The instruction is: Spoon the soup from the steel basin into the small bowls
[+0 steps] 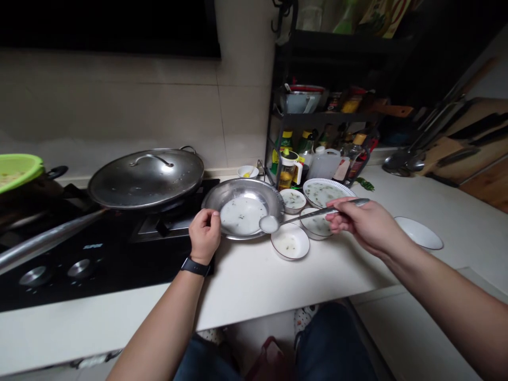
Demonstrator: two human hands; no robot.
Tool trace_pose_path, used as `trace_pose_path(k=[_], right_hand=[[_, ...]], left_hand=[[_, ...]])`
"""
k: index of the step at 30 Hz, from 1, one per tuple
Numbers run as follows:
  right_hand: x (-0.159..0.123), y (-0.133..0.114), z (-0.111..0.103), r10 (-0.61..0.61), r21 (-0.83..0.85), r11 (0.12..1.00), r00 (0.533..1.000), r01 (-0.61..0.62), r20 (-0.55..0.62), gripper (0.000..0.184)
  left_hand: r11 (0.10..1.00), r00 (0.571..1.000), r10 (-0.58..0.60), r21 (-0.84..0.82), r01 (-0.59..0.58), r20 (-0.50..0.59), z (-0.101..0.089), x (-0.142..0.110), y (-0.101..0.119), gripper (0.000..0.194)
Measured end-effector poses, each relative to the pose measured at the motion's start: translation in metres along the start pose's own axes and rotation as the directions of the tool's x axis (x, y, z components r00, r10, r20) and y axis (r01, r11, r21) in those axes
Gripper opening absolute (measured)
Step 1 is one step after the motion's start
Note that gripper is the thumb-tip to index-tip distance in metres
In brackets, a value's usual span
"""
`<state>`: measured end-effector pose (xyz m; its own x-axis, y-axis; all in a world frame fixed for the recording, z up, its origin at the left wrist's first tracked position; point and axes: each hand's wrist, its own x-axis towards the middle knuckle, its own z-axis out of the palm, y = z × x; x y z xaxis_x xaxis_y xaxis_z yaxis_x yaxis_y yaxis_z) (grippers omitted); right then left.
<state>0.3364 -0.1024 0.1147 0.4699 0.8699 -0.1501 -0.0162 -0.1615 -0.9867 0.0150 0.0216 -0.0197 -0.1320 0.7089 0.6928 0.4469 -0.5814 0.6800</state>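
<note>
My left hand (205, 233) is closed on the near left rim of a steel basin (262, 193) that is tilted and holds a little white liquid. My right hand (363, 221) grips the handle of a metal ladle (313, 213). The ladle's cup, full of white liquid, hangs at the basin's right rim, just above a small white bowl (290, 242). Two more small bowls (293, 200) (316, 224) and a larger white plate (326, 192) with pale liquid stand just behind it.
A lidded wok (146, 178) sits on the black stove (91, 248) to the left, its long handle pointing toward me. A green colander (18, 170) is far left. A rack of bottles (317, 143) stands behind the bowls. An empty white dish (419, 233) lies at right.
</note>
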Motion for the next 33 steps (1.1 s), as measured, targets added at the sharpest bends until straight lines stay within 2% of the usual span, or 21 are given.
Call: trace_pose_path(k=[5, 7, 9, 11, 13, 14, 15, 16, 17, 18, 19, 20, 21, 23, 25, 26, 27, 29, 30, 32, 33], right_hand=[[-0.007, 0.01, -0.039, -0.02, -0.07, 0.997, 0.998, 0.016, -0.061, 0.01], [-0.009, 0.016, -0.05, -0.031, -0.113, 0.993, 0.997, 0.023, -0.069, 0.008], [-0.011, 0.023, -0.058, -0.065, -0.184, 0.981, 0.996, 0.054, -0.057, 0.014], [-0.015, 0.03, -0.065, -0.144, -0.298, 0.945, 0.99, 0.135, -0.007, 0.024], [-0.022, 0.036, -0.07, -0.279, -0.428, 0.854, 0.954, 0.297, 0.107, 0.03], [-0.028, 0.038, -0.072, -0.363, -0.48, 0.774, 0.91, 0.414, 0.2, 0.028], [-0.034, 0.039, -0.074, -0.446, -0.508, 0.666, 0.838, 0.546, 0.315, 0.025], [-0.04, 0.04, -0.076, -0.516, -0.505, 0.534, 0.735, 0.678, 0.44, 0.021], [-0.046, 0.04, -0.078, -0.56, -0.476, 0.39, 0.613, 0.789, 0.557, 0.021], [-0.051, 0.04, -0.08, -0.58, -0.429, 0.253, 0.491, 0.867, 0.65, 0.026], [-0.056, 0.039, -0.081, -0.588, -0.385, 0.139, 0.389, 0.913, 0.71, 0.034], [-0.059, 0.037, -0.081, -0.59, -0.354, 0.057, 0.318, 0.933, 0.742, 0.041], [-0.061, 0.035, -0.081, -0.601, -0.339, 0.005, 0.274, 0.941, 0.751, 0.047], [-0.059, 0.031, -0.074, -0.635, -0.327, -0.027, 0.236, 0.945, 0.736, 0.052], [-0.051, 0.027, -0.059, -0.68, -0.318, 0.015, 0.243, 0.948, 0.692, 0.048], [-0.045, 0.025, -0.049, -0.697, -0.32, 0.061, 0.27, 0.945, 0.664, 0.043], [-0.036, 0.025, -0.037, -0.707, -0.325, 0.118, 0.309, 0.938, 0.636, 0.036], [-0.016, 0.025, -0.01, -0.669, -0.381, 0.283, 0.466, 0.88, 0.579, 0.025], [-0.005, 0.026, 0.004, -0.641, -0.397, 0.345, 0.523, 0.85, 0.562, 0.024], [0.018, 0.029, 0.027, -0.578, -0.433, 0.427, 0.607, 0.794, 0.545, 0.026], [0.029, 0.031, 0.036, -0.56, -0.447, 0.433, 0.622, 0.783, 0.548, 0.027]], left_hand=[[1.0, 1.0, 0.001, 0.012, -0.001, -0.004, 0.0, 0.0, -0.003, 0.024], [1.0, 1.0, -0.001, 0.023, 0.001, -0.008, 0.0, 0.0, -0.003, 0.024], [1.0, 1.0, -0.006, 0.03, 0.007, -0.016, 0.0, 0.0, -0.004, 0.024], [0.999, 1.0, -0.008, 0.034, 0.009, -0.026, 0.0, 0.0, -0.003, 0.024], [0.999, 0.999, -0.007, 0.034, 0.008, -0.036, -0.001, 0.001, -0.003, 0.024], [0.999, 0.999, -0.007, 0.033, 0.008, -0.038, -0.001, 0.001, -0.002, 0.024], [0.999, 0.999, -0.009, 0.031, 0.011, -0.04, -0.001, 0.001, -0.002, 0.024], [0.999, 0.999, -0.012, 0.031, 0.014, -0.042, -0.001, 0.001, -0.002, 0.024], [0.999, 0.999, -0.014, 0.031, 0.015, -0.042, -0.001, 0.001, -0.002, 0.024], [0.999, 0.999, -0.013, 0.03, 0.015, -0.041, -0.001, 0.001, -0.002, 0.024], [1.0, 0.999, -0.01, 0.029, 0.011, -0.04, -0.001, 0.001, -0.002, 0.023], [1.0, 0.999, -0.004, 0.027, 0.005, -0.04, -0.001, 0.001, -0.002, 0.023], [1.0, 0.999, 0.001, 0.026, 0.0, -0.04, -0.001, 0.001, -0.002, 0.023], [1.0, 0.999, 0.007, 0.024, -0.006, -0.038, -0.001, 0.0, -0.001, 0.023], [1.0, 0.999, -0.001, 0.023, 0.002, -0.037, -0.001, 0.0, 0.0, 0.023], [1.0, 0.999, -0.011, 0.02, 0.011, -0.039, -0.001, -0.001, 0.0, 0.023], [1.0, 0.999, -0.025, 0.01, 0.026, -0.042, -0.001, 0.0, 0.0, 0.023], [0.995, 0.994, -0.09, -0.037, 0.088, -0.061, -0.001, 0.001, -0.001, 0.021], [0.988, 0.986, -0.144, -0.076, 0.138, -0.082, 0.0, 0.002, -0.001, 0.021], [0.952, 0.952, -0.276, -0.177, 0.251, -0.133, 0.001, 0.007, -0.001, 0.02], [0.925, 0.927, -0.339, -0.235, 0.298, -0.159, 0.001, 0.009, -0.001, 0.02]])
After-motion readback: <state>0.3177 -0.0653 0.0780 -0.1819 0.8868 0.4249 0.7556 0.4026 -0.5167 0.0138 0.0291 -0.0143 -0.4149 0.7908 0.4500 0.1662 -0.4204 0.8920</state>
